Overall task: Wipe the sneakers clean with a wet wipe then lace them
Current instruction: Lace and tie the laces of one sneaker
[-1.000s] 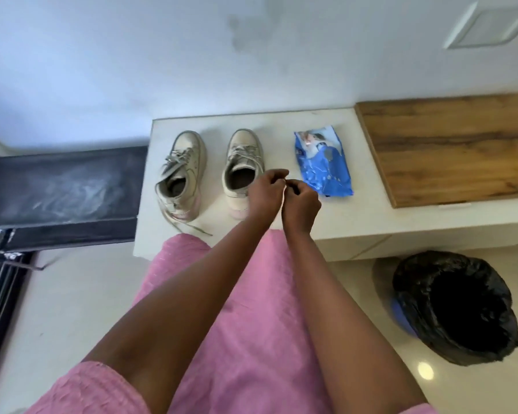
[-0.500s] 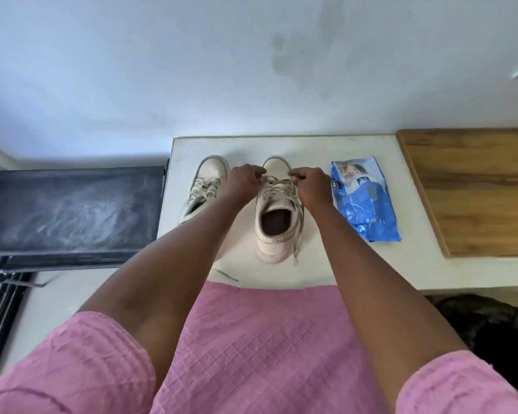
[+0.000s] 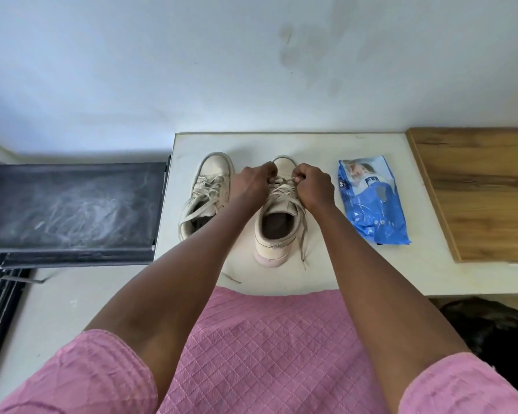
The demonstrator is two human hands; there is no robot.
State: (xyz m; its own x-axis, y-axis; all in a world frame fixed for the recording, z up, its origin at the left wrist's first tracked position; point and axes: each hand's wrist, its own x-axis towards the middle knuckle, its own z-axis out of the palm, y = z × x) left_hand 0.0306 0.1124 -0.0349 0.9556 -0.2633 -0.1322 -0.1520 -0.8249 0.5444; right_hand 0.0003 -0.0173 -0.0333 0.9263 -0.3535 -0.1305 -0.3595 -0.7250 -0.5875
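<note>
Two cream sneakers stand side by side on the white counter (image 3: 326, 273), toes toward the wall. Over the right sneaker (image 3: 277, 234), my left hand (image 3: 253, 183) and my right hand (image 3: 313, 188) are both closed on its laces (image 3: 283, 189) near the toe end. One loose lace end trails down the shoe's right side. The left sneaker (image 3: 205, 195) stands untouched with slack laces. A blue wet wipe pack (image 3: 371, 201) lies flat to the right of my right hand.
A wooden board (image 3: 479, 192) covers the counter's right part. A dark dusty shelf (image 3: 69, 207) sits lower at the left. A black bin bag (image 3: 491, 330) shows at the lower right, below the counter edge. The wall stands directly behind the sneakers.
My hands went from pinched together in front of the right sneaker to its laces near the toe, and now grip them. The view shifted closer and lower.
</note>
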